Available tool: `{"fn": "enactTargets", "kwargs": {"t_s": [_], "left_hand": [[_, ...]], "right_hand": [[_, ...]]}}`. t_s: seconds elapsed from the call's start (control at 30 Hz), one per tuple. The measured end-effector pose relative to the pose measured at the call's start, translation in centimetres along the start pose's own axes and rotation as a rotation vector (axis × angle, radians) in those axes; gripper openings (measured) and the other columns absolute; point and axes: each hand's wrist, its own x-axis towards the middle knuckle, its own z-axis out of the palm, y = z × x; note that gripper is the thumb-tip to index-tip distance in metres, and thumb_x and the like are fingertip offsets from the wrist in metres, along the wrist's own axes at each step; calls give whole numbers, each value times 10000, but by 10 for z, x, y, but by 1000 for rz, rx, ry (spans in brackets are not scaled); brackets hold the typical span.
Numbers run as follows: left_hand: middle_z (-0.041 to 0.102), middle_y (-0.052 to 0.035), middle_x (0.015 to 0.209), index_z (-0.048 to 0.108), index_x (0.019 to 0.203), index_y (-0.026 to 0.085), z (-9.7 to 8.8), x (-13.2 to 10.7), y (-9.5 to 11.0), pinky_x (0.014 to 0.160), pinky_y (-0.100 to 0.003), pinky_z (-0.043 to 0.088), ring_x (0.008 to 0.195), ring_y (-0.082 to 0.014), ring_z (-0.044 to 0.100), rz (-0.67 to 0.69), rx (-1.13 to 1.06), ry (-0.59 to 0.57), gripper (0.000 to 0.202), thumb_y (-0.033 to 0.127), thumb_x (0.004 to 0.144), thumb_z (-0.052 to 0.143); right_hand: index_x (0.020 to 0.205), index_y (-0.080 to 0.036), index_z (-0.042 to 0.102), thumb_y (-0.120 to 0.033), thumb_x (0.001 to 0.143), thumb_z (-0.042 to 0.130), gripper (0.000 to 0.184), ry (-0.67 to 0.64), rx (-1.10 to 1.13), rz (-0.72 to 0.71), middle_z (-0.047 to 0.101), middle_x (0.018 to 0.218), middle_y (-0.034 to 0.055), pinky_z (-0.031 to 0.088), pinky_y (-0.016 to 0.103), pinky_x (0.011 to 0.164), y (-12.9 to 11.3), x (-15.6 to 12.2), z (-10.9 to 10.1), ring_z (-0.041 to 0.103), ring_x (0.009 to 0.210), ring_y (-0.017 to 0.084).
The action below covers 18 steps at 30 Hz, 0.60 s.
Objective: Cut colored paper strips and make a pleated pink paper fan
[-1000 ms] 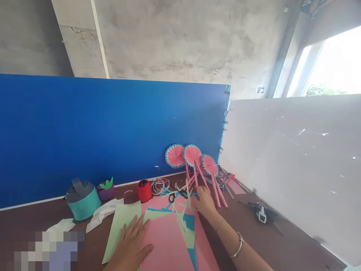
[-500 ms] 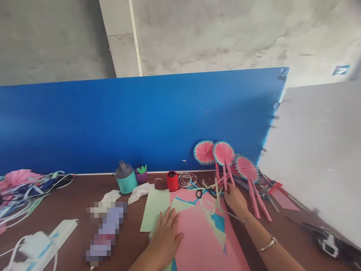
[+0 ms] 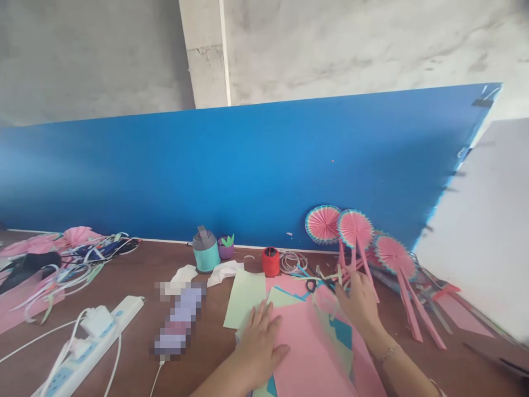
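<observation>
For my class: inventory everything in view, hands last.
Pleated paper fans: at least three, pink, right
Paper sheets and strips: several, pink, green, blue, front
Looped scissors: one, black, behind sheets
Lidded cylindrical container: one, teal, grey, left
Leafy pot: one, purple, green, beside container
Rounded object: one, red, centre
Coiled cable: one, white, beside rounded object
Crumpled tissues: two, white, before container
Power strip: one, white, lower left
Pixelated object: one, purplish, before tissues
Tangled heap: one, multicoloured, far left
Upright panels: two, blue behind, white right
Concrete wall: one, grey, background
Tabletop: one, brown, beneath
Left hand: one, bare, on sheets
Right hand: one, bare, near fans
</observation>
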Motion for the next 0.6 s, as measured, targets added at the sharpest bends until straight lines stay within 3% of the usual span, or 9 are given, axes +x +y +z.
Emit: {"fn": "enactTargets", "kwargs": {"t_s": [0.17, 0.33, 0.43, 0.6], "left_hand": [[124, -122, 1531, 404, 1353, 154, -8, 4, 6, 1130, -499, 42, 1398, -293, -20, 4, 46, -8, 585, 499, 889, 320], [151, -71, 1532, 429, 1337, 238, -16, 6, 2, 1115, -536, 82, 1395, -311, 11, 16, 83, -27, 509, 460, 883, 368], [180, -45, 1528, 390, 1360, 282, -11, 7, -7, 1116, -533, 105, 1396, -300, 42, 26, 86, -15, 498, 459, 897, 339], [194, -43, 1523, 300, 1408, 262, 4, 8, -21, 1125, -518, 117, 1398, -270, 87, 27, 92, 34, 544, 472, 907, 302]], "right_hand": [[1058, -209, 579, -221, 784, 400, 327, -356, 163, -153, 588, 1072, 94, 425, 367, 880, -42, -19, 1, 545, 993, 237], [1008, -171, 643, -139, 721, 429, 360, -674, 163, -196, 629, 1051, 116, 419, 363, 897, -64, -36, -4, 548, 1021, 246], [1146, -145, 595, -163, 703, 465, 462, -774, 98, -245, 578, 1201, 126, 360, 396, 982, -66, -47, -5, 488, 1136, 261], [1352, -172, 423, -376, 752, 530, 642, -849, 23, -199, 343, 1452, 96, 213, 414, 1090, -64, -64, -5, 270, 1337, 272]]}}
